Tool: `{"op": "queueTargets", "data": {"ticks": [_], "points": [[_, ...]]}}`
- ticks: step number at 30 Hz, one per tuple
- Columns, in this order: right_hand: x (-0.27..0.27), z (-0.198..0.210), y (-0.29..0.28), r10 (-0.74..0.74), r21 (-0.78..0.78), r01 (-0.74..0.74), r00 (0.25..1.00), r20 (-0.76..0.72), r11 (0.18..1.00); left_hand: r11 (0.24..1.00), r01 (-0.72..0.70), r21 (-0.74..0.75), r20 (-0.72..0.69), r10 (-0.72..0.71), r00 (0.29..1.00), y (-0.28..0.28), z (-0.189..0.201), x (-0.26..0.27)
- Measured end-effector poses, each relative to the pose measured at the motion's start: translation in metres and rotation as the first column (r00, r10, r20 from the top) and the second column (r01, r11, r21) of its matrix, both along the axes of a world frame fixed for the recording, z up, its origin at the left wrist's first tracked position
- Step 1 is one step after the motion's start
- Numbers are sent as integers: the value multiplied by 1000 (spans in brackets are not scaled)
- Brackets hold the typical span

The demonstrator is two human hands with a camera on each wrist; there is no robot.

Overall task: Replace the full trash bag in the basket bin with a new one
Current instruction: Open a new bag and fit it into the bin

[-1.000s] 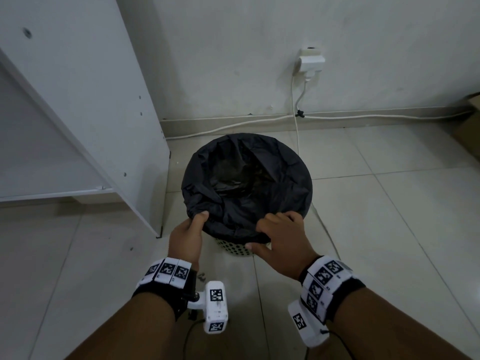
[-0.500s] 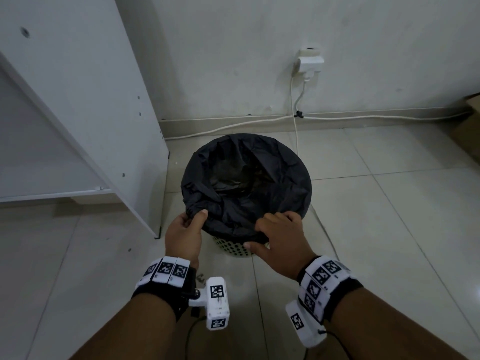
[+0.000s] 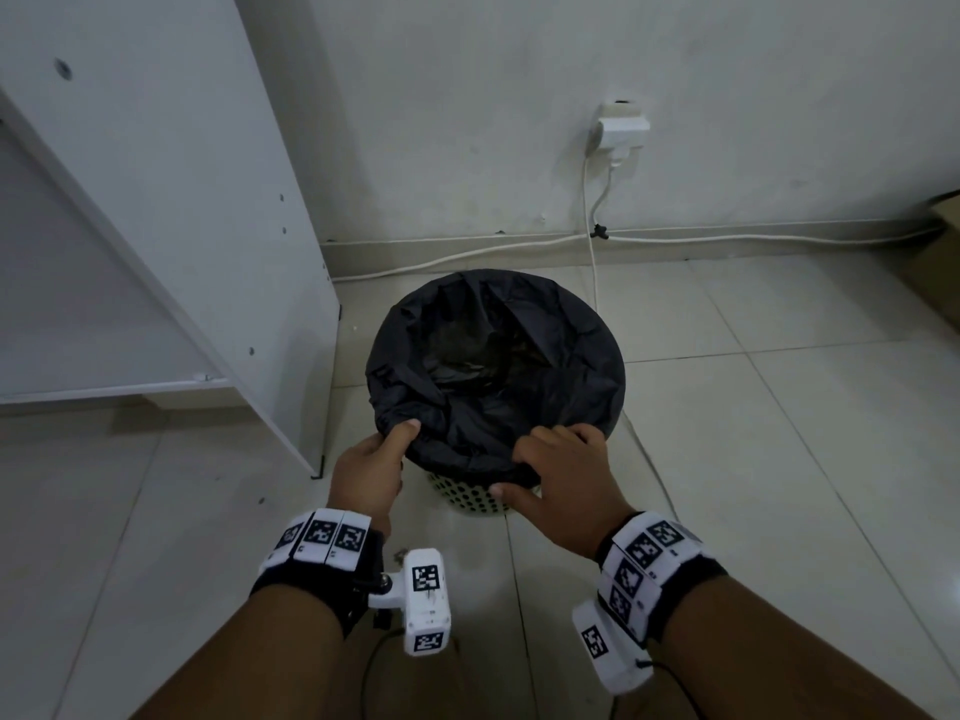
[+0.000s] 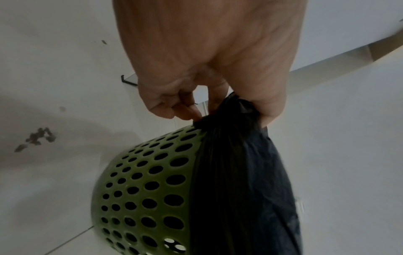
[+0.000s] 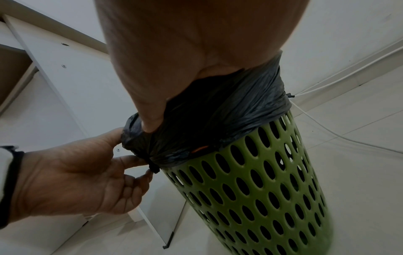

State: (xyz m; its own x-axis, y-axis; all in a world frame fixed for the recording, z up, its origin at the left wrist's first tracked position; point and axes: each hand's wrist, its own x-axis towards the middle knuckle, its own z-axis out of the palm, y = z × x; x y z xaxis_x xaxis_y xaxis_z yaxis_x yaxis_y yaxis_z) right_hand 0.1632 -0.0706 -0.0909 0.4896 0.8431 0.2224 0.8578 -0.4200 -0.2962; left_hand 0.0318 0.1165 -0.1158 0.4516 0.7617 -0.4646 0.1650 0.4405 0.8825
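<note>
A green perforated basket bin (image 3: 470, 498) stands on the tiled floor, lined with a black trash bag (image 3: 493, 356) whose edge is folded over the rim. My left hand (image 3: 395, 444) pinches the bag's gathered edge at the near-left rim, thumb on top. In the left wrist view, the left hand (image 4: 207, 113) grips a bunched knot of bag (image 4: 240, 172) against the bin (image 4: 141, 189). My right hand (image 3: 524, 459) curls over the near-right rim with its thumb under the overhang. In the right wrist view, its thumb (image 5: 150, 120) lies on the bag (image 5: 229, 112) above the bin (image 5: 261, 189).
A white shelf unit (image 3: 171, 226) stands close to the left of the bin. A wall socket (image 3: 621, 129) feeds a white cable (image 3: 592, 262) that runs down past the bin's right side. A cardboard box (image 3: 935, 262) sits far right. Bare tiles lie to the right.
</note>
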Motion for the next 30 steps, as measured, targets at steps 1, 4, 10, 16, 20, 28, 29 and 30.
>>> {"op": "queueTargets", "data": {"ticks": [1,4,10,16,20,28,29,30], "points": [[0,0,0,0,-3,0,1000,-1,1000,1000,-22,5,6,22,1000,-1,1,1],[1,-2,0,-4,-10,4,1000,-3,1000,993,-115,2,58,115,992,-8,7,4],[-1,-1,-1,-3,3,3,1000,-8,1000,984,-173,47,91,169,982,-10,4,6],[1,0,1,6,0,-6,1000,4,1000,968,-250,36,48,248,968,-14,5,8],[1,3,2,1,-18,-1,1000,-8,1000,939,-342,47,43,340,939,-21,11,13],[0,3,4,7,91,3,994,-108,996,975,-216,52,-46,219,975,-15,14,9],[0,3,2,5,198,29,986,-168,980,982,-188,30,-90,190,978,-16,17,8],[0,4,0,-16,323,86,977,-212,943,987,-159,-24,-120,155,981,-17,20,6]]}}
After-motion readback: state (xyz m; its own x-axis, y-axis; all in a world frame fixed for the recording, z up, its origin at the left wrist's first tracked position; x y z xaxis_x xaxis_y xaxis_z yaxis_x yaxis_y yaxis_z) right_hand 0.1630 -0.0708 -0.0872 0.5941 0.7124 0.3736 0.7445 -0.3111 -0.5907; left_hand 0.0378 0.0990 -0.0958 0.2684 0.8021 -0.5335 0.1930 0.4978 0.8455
